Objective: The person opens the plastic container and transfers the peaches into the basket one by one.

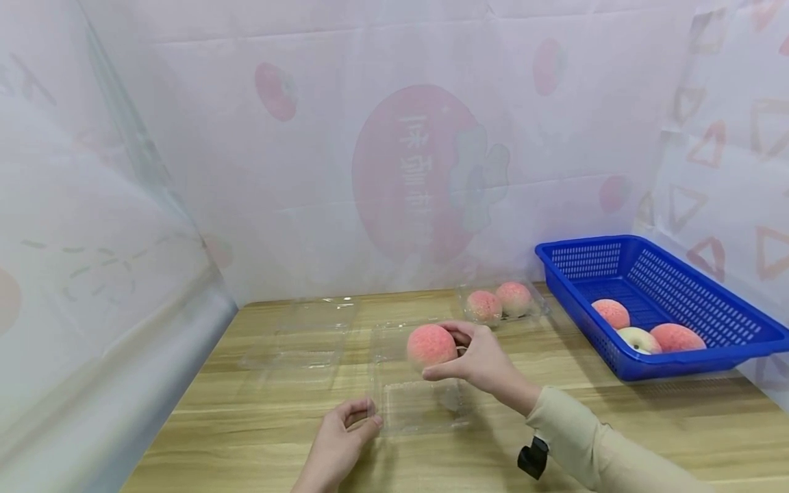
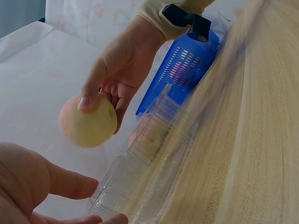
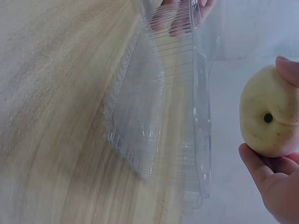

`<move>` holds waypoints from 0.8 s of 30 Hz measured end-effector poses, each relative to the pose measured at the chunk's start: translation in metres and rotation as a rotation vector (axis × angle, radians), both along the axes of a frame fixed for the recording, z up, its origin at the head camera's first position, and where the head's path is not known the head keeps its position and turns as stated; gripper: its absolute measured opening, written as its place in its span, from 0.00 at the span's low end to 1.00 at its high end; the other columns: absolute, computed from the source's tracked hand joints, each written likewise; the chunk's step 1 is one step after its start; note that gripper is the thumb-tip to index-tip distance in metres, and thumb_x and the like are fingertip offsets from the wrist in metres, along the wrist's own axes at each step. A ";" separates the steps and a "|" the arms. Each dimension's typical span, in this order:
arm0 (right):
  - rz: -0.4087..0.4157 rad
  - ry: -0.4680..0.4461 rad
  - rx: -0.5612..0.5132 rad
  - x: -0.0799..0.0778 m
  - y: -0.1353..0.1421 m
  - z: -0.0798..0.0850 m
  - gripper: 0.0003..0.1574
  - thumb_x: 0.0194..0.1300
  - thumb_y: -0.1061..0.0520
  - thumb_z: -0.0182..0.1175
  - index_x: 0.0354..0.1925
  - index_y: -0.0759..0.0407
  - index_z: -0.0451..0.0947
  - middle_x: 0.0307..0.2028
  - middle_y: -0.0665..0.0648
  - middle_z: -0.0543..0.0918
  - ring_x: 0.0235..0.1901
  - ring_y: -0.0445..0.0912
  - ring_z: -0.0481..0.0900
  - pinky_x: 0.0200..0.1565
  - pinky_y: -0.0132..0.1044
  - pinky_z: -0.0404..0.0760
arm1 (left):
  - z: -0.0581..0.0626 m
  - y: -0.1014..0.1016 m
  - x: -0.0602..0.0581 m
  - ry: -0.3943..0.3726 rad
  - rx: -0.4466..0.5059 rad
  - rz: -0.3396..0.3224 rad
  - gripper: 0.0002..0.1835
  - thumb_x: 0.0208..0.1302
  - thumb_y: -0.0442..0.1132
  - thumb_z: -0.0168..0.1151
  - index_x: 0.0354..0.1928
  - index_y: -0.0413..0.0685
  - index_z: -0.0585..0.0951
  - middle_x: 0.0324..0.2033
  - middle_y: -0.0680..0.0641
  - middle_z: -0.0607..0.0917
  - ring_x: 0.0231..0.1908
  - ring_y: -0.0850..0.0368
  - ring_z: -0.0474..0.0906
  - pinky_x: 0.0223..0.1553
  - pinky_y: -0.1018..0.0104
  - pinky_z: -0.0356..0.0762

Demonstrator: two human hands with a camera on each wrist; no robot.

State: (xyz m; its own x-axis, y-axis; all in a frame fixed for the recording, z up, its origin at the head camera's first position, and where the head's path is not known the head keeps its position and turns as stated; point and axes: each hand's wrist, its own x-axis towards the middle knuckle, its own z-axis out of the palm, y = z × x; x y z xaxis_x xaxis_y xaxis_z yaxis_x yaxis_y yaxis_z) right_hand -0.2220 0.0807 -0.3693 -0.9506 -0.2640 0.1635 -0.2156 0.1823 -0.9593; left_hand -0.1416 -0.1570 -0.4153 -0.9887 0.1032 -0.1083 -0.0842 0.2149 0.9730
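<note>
My right hand holds a pink and cream peach between thumb and fingers, above a clear plastic box. The right wrist view shows the pale underside of this peach, with a dark spot in its hollow. At the box's near left corner, my left hand grips the edge, the thumb on one side and fingertips on the other. Through the transparent wall, the left fingers show in the right wrist view. No fruit shows inside this box.
Behind on the right, another clear box holds two peaches. A blue perforated basket with several peaches stands at the right. More clear plastic packaging lies on the wooden table at the left. Printed white sheets enclose the table.
</note>
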 end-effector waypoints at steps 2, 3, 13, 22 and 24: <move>-0.014 -0.007 -0.013 0.004 0.003 0.006 0.50 0.28 0.57 0.78 0.54 0.58 0.70 0.47 0.55 0.78 0.44 0.47 0.77 0.40 0.40 0.79 | 0.000 0.000 0.000 0.002 -0.003 -0.001 0.33 0.56 0.45 0.61 0.56 0.27 0.64 0.51 0.35 0.71 0.52 0.43 0.68 0.50 0.48 0.68; -0.023 -0.013 -0.019 0.005 0.004 0.009 0.50 0.28 0.58 0.78 0.54 0.59 0.69 0.47 0.55 0.78 0.44 0.47 0.77 0.40 0.40 0.78 | 0.000 0.000 0.000 0.004 -0.004 -0.001 0.33 0.56 0.45 0.61 0.56 0.27 0.64 0.52 0.35 0.71 0.51 0.43 0.68 0.50 0.48 0.68; -0.117 0.044 -0.008 -0.007 0.031 0.005 0.50 0.27 0.51 0.78 0.53 0.53 0.70 0.46 0.54 0.78 0.43 0.46 0.77 0.39 0.38 0.79 | 0.000 0.001 0.001 0.014 0.003 -0.002 0.33 0.56 0.45 0.61 0.56 0.27 0.64 0.51 0.35 0.71 0.50 0.45 0.70 0.50 0.50 0.69; -0.153 0.104 -0.042 -0.008 0.049 0.019 0.49 0.30 0.52 0.77 0.55 0.51 0.70 0.48 0.55 0.77 0.44 0.47 0.76 0.39 0.39 0.79 | -0.002 -0.001 0.001 0.002 0.013 -0.014 0.34 0.57 0.46 0.60 0.57 0.27 0.62 0.52 0.35 0.70 0.51 0.43 0.69 0.50 0.49 0.69; -0.159 0.113 -0.027 -0.008 0.053 0.021 0.48 0.31 0.50 0.77 0.54 0.50 0.70 0.48 0.54 0.77 0.44 0.46 0.77 0.39 0.39 0.79 | -0.002 -0.001 0.001 0.000 0.016 -0.009 0.34 0.57 0.46 0.61 0.57 0.27 0.63 0.52 0.34 0.70 0.51 0.43 0.69 0.50 0.51 0.69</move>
State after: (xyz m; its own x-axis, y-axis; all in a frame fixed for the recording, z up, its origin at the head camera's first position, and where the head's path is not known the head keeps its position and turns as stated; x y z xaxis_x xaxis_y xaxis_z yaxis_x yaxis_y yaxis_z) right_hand -0.2304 0.1337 -0.3479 -0.9551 -0.1060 0.2766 -0.2928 0.1969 -0.9357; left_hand -0.1408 -0.1576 -0.4176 -0.9878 0.1141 -0.1064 -0.0820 0.2004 0.9763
